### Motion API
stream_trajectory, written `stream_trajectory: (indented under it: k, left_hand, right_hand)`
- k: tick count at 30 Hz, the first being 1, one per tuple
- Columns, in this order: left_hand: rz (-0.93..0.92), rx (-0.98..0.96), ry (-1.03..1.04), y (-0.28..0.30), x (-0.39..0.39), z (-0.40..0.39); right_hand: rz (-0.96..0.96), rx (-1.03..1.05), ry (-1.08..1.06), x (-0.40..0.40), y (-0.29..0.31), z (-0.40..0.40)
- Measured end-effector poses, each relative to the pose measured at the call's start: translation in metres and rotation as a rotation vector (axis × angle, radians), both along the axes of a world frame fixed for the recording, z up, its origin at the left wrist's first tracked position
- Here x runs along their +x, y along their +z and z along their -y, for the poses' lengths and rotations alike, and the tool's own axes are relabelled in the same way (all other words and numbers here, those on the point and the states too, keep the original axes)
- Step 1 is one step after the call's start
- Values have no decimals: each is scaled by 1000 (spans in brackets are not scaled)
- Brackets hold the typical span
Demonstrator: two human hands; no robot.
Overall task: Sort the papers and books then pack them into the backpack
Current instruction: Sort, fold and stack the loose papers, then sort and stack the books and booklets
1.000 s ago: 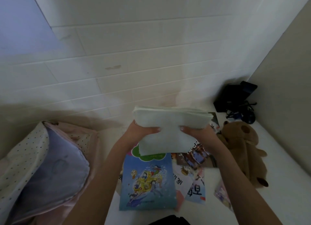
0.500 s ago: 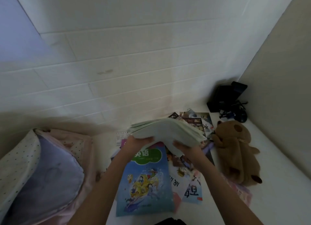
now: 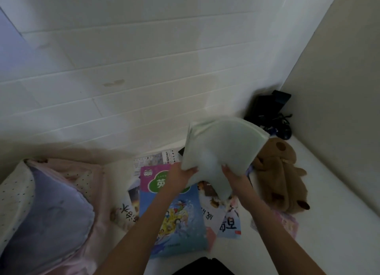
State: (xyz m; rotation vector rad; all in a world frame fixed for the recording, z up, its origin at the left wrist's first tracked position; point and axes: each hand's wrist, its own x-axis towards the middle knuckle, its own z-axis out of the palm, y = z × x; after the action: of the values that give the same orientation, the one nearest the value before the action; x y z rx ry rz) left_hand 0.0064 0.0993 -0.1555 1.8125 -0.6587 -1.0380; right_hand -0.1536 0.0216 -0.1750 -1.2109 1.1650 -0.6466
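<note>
A thick stack of pale white papers (image 3: pixel 221 149) is held up above the white surface, tilted toward the right. My left hand (image 3: pixel 181 177) grips its lower left edge and my right hand (image 3: pixel 234 177) grips its lower right edge. Under my arms lies a blue picture book (image 3: pixel 181 219) with a green cloud on its cover. More books and printed sheets (image 3: pixel 224 219) lie spread beside and behind it. At the left an open pink backpack (image 3: pixel 45 209) with a lilac lining lies on its side.
A brown plush toy (image 3: pixel 281 172) lies right of the papers. Black devices with cables (image 3: pixel 269 112) sit in the back right corner. A pink booklet (image 3: pixel 285 223) lies near the plush toy. White tiled wall behind, beige wall at the right.
The paper stack has been lifted and swung to the right, now tilted up on its edge. Both hands kept hold of it.
</note>
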Motion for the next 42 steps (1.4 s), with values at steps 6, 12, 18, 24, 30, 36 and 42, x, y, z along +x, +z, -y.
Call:
stream_trajectory:
  k: [6,12,18,24,30,36,42]
  left_hand:
    - [17,18,-81,5,-14,21]
    - [-305,32,43,5,-30,31]
    - [-391,31,1,7,-71,54]
    - [-474,60,17,-1,-140,81]
    - [-463,136,-109,-20,-234,105]
    - [-591,317,-507,-42,-341,115]
    - [-144,333,-516,-74,-363,116]
  right_hand:
    - [-11,11,-6,-48,11,15]
    - [-899,-89,-262,-142,-31,47]
    - [-781,-149,6,-144,-72,69]
    - [-8,220,-299,-203,-17,67]
    - [-360,197,-160,-284,24,112]
    - [-1339,-229,-84,-325,2,132]
    - [-1307,-467,235,-353,-57,112]
